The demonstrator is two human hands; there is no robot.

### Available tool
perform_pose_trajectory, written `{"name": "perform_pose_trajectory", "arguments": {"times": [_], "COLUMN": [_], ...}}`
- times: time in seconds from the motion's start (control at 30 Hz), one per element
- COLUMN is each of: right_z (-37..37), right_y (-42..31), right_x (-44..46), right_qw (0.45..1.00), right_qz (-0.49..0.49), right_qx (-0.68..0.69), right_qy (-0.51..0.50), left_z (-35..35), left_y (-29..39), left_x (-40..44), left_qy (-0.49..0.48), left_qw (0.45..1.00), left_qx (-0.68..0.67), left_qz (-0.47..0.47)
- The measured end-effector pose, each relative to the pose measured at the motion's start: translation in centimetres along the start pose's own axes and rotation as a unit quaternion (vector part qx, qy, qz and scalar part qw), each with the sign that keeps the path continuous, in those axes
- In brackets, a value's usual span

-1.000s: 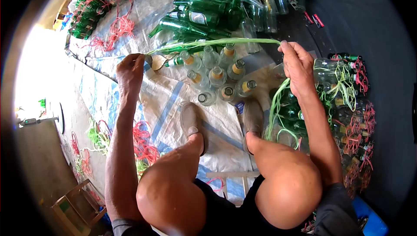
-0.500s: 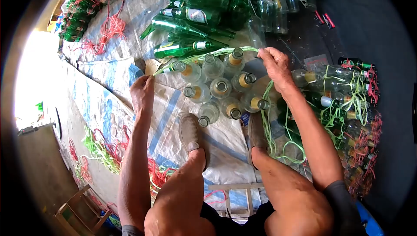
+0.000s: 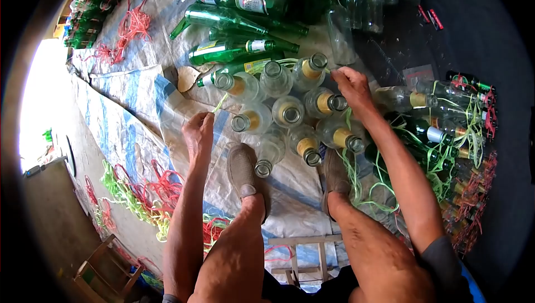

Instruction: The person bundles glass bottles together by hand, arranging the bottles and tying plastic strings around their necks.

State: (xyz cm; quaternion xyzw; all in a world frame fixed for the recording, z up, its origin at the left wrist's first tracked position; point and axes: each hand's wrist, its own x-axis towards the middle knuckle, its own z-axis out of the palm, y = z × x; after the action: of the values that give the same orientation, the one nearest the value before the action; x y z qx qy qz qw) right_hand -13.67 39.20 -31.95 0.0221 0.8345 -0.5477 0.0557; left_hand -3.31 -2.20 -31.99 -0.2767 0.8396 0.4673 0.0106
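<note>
Several clear glass bottles [image 3: 290, 112] stand upright in a tight cluster between my shoes, some with gold neck labels. A light green plastic string [image 3: 221, 102] runs behind the far side of this cluster. At the left of the bottles, my left hand [image 3: 199, 133] pinches one end of the string. Beside the right far bottle, my right hand [image 3: 355, 87] is closed on the string's other side, and loose green strands hang below it near my right shoe. Part of the string is hidden behind the bottle necks.
Green bottles [image 3: 234, 21] lie piled beyond the cluster, with clear bottles [image 3: 356, 2] to their right. String-tied bottles [image 3: 446, 113] lie at the right. Red and green string [image 3: 150, 191] is heaped at the left. Under everything spreads a white-and-blue striped sheet [image 3: 139, 102].
The string has come down from above the bottle tops to behind the bottles. My left hand has moved right and lower, nearer the cluster; my right hand is slightly lower.
</note>
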Motion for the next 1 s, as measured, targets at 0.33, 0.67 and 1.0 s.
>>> {"name": "perform_pose_trajectory", "arguments": {"times": [0.33,0.67,1.0], "right_z": [0.9,0.2,-0.7], "right_y": [2.0,2.2,3.1], "right_x": [-0.3,-2.7,-8.6], "right_qw": [0.999,0.998,0.996], "right_qz": [-0.036,-0.002,0.08], "right_qx": [-0.018,-0.002,0.004], "right_qy": [-0.018,-0.06,-0.028], "left_z": [1.5,3.1,4.1], "left_y": [-0.8,1.1,0.0], "left_x": [-4.1,-6.8,-8.1], "left_qy": [-0.047,-0.1,-0.117], "left_qw": [0.996,0.986,0.97], "left_qx": [-0.059,-0.082,-0.157], "left_qz": [-0.042,-0.107,-0.146]}}
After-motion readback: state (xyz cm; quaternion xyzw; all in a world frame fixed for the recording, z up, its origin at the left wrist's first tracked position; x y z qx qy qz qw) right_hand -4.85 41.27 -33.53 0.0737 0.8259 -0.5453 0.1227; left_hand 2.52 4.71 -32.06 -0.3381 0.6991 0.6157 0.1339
